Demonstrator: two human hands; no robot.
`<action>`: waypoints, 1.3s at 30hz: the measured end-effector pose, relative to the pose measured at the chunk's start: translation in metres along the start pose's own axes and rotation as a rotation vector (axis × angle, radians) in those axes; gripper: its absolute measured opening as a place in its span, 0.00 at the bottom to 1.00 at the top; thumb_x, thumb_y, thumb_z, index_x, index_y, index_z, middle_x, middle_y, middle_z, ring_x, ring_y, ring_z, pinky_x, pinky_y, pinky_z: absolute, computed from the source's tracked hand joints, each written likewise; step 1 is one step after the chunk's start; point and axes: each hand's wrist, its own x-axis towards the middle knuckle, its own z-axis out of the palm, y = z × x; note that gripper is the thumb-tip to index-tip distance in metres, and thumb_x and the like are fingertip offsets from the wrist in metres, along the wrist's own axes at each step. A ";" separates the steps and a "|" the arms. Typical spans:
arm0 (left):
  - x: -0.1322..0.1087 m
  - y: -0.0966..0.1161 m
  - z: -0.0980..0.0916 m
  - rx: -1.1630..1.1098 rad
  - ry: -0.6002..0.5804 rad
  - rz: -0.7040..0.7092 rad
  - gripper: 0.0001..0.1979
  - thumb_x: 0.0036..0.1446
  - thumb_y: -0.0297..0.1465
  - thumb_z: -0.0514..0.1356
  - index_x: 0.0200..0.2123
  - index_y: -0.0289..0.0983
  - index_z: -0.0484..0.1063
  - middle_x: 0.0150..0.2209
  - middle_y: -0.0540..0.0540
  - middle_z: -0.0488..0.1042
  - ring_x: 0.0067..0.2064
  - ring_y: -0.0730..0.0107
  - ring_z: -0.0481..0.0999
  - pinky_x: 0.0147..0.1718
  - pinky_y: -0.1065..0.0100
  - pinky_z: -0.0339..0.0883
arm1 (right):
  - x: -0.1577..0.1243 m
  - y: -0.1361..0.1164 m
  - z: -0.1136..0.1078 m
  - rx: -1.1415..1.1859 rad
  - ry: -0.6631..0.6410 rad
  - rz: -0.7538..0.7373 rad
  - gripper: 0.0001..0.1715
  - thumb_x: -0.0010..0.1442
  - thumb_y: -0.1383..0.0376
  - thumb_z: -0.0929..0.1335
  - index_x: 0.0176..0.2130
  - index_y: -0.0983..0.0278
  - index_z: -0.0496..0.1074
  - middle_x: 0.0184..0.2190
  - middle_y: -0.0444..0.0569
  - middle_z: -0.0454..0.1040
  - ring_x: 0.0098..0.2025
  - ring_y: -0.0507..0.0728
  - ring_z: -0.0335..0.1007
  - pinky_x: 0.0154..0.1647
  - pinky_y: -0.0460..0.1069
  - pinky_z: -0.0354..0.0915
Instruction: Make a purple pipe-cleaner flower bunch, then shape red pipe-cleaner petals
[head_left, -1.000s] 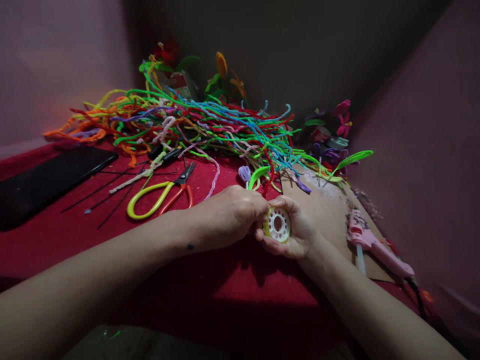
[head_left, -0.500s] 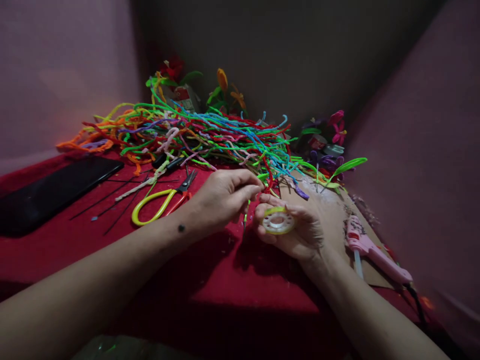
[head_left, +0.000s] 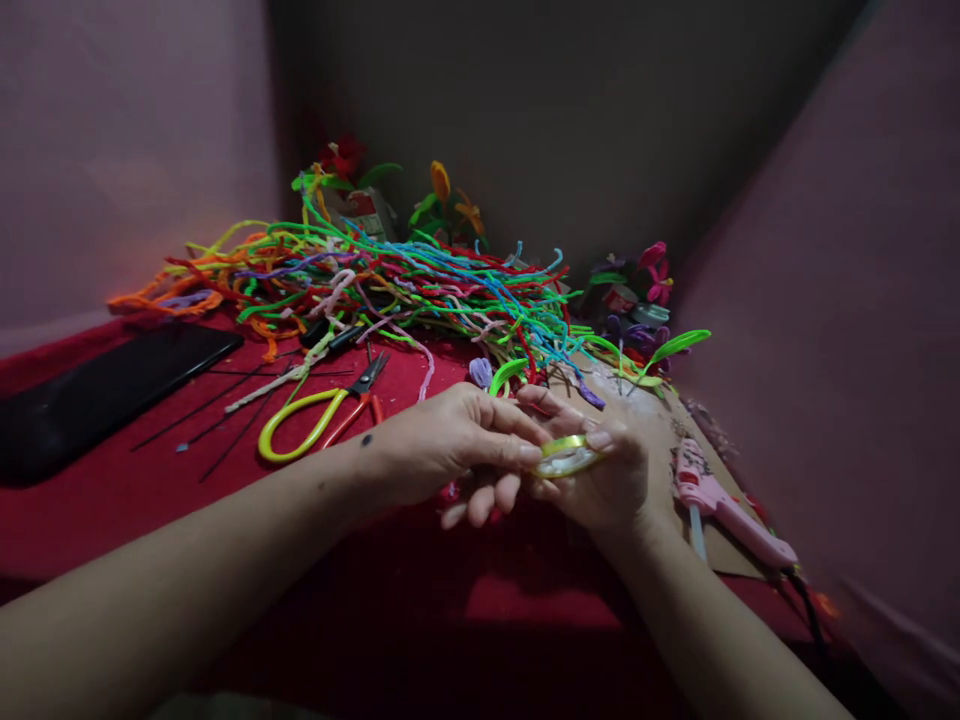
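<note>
From the head camera, both hands met in the middle, just above the red counter [head_left: 150, 490]. The right hand [head_left: 611, 480] was curled around a small roll of tape [head_left: 568, 457], with the fingers under it and a fingertip on top. The roll was tipped almost flat, so its yellow-green rim faced the other hand. The left hand [head_left: 450, 445] pinched that rim between thumb and first finger, and its other fingers hung loose below. I think the roll was held this way so that it stayed steady while the left fingers worked at its edge.

Behind the hands lay a big messy pile of pipe cleaners [head_left: 405, 285] in many colours. It ran across the back of the counter, close to the wall. Yellow-handled scissors [head_left: 319, 415] and some thin dark wires [head_left: 225, 400] lay to the left, near the left wrist but not touching it. A flat black slab [head_left: 97, 385] sat farther left.

To the right, a pink glue gun [head_left: 724, 505] lay on a piece of cardboard [head_left: 652, 420], just beside the right wrist. Little fuzzy flowers [head_left: 649, 285] stood in the back corner.

The front of the counter, under the arms, was bare red cloth, so the hands had the most room there.
</note>
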 end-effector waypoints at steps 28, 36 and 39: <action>0.007 -0.012 0.010 -0.209 0.078 0.066 0.02 0.51 0.24 0.58 0.30 0.32 0.69 0.17 0.50 0.73 0.13 0.75 0.69 0.07 0.80 0.61 | 0.002 0.004 -0.001 0.004 0.009 -0.018 0.28 0.35 0.68 0.60 0.40 0.67 0.67 0.30 0.46 0.68 0.21 0.49 0.62 0.13 0.41 0.55; 0.005 -0.007 0.009 -0.214 0.011 0.043 0.04 0.53 0.24 0.57 0.34 0.32 0.69 0.20 0.48 0.74 0.16 0.74 0.72 0.10 0.76 0.66 | 0.004 0.003 -0.003 0.050 -0.012 0.026 0.27 0.37 0.65 0.60 0.40 0.65 0.67 0.31 0.46 0.70 0.25 0.51 0.65 0.20 0.46 0.65; 0.006 -0.008 0.007 -0.228 -0.002 0.036 0.05 0.51 0.23 0.58 0.33 0.32 0.69 0.19 0.47 0.74 0.15 0.72 0.72 0.10 0.76 0.66 | 0.004 0.004 -0.005 0.050 -0.024 0.025 0.27 0.37 0.65 0.61 0.41 0.65 0.67 0.30 0.46 0.70 0.26 0.51 0.65 0.22 0.46 0.66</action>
